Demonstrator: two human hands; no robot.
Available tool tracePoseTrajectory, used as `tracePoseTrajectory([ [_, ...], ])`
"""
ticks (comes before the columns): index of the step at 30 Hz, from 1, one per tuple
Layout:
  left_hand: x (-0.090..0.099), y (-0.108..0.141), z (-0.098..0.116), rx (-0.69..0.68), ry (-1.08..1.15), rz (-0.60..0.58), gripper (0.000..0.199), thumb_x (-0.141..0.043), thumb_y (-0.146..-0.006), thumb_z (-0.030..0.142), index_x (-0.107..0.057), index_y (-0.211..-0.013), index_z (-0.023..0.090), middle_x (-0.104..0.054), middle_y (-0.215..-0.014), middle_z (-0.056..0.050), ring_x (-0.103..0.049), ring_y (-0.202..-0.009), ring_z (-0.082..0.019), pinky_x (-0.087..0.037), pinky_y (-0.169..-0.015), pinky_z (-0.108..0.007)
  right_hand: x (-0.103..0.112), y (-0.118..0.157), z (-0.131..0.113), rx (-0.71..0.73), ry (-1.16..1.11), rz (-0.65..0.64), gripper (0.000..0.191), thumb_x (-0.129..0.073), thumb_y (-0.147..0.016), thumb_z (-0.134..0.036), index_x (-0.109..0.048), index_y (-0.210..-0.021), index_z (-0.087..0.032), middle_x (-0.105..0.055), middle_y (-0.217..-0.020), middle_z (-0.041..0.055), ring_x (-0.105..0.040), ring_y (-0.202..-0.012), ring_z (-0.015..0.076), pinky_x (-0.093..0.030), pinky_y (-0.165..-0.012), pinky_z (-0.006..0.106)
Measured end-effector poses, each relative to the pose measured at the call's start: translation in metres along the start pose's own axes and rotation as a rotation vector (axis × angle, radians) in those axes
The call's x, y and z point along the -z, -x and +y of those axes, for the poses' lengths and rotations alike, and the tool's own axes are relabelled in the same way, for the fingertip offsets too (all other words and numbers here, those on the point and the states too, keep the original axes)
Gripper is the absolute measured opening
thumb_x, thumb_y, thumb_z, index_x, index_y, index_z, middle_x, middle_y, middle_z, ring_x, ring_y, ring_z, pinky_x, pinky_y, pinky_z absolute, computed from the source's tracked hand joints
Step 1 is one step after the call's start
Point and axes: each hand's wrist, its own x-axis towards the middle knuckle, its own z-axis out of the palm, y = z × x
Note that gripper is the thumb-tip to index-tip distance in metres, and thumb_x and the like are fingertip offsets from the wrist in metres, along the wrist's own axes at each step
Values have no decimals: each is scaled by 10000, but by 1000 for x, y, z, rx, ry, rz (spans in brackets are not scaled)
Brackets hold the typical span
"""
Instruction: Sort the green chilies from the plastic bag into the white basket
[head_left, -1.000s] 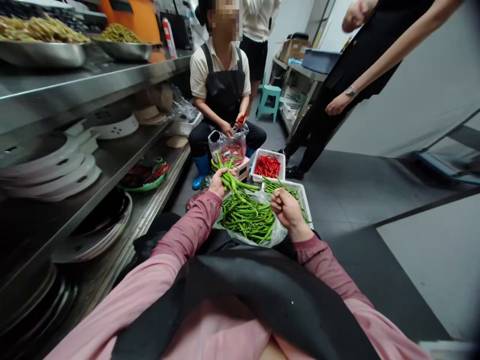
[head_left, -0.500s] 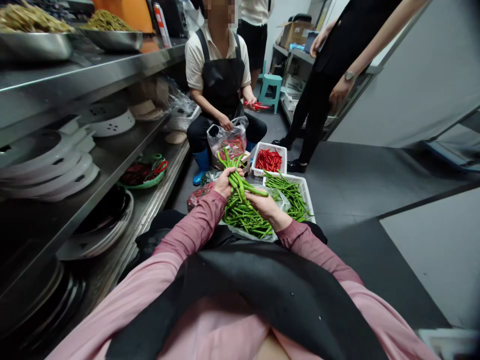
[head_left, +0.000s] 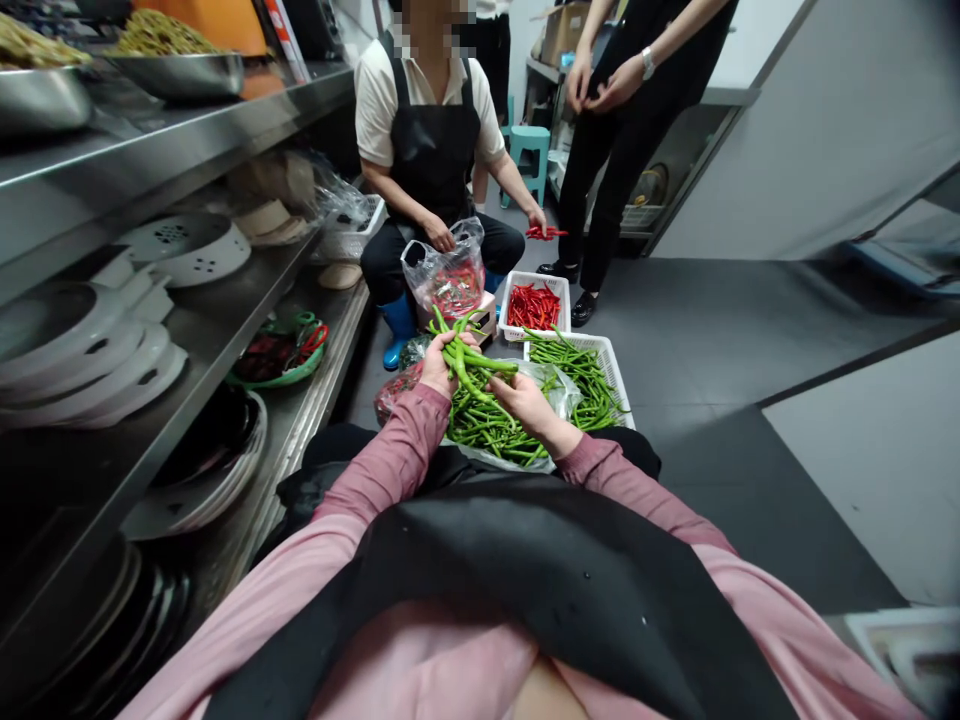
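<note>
My left hand (head_left: 436, 368) is closed round a bunch of long green chili peppers (head_left: 471, 362), their ends poking out past the fingers. At the right end of that bunch, my right hand (head_left: 531, 408) has its thumb and fingers on a pepper in what looks like a pinch; the fingertips are partly hidden. Beneath both hands lies a clear plastic bag (head_left: 517, 466) full of loose green chilies (head_left: 480, 428). Beside it, a white basket (head_left: 616, 375) holds more green chilies.
A smaller white basket (head_left: 565, 318) contains red chilies. Facing me sits a co-worker (head_left: 435, 130) with red chilies in one hand and a plastic bag (head_left: 457, 275) before them. Another person (head_left: 622, 130) stands at right. Metal shelves (head_left: 247, 290) with pans run along my left.
The bunch and my hands have shifted slightly, and the long pepper no longer reaches across my right hand. The co-worker's hand with red chilies has moved out toward the red-chili basket.
</note>
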Motion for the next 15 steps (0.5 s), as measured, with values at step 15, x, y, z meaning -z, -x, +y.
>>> tracePoseTrajectory([
  [15, 5, 5, -14, 37, -49, -50, 267, -417, -815, 218, -608, -964, 107, -548, -577, -4, -562, -506, -122, -519, -609, -271, 6, -9, 11, -257, -534, 13, 323, -725, -618, -347, -465, -720, -185, -426, -525, -91, -292, -383, 25, -125, -376, 173],
])
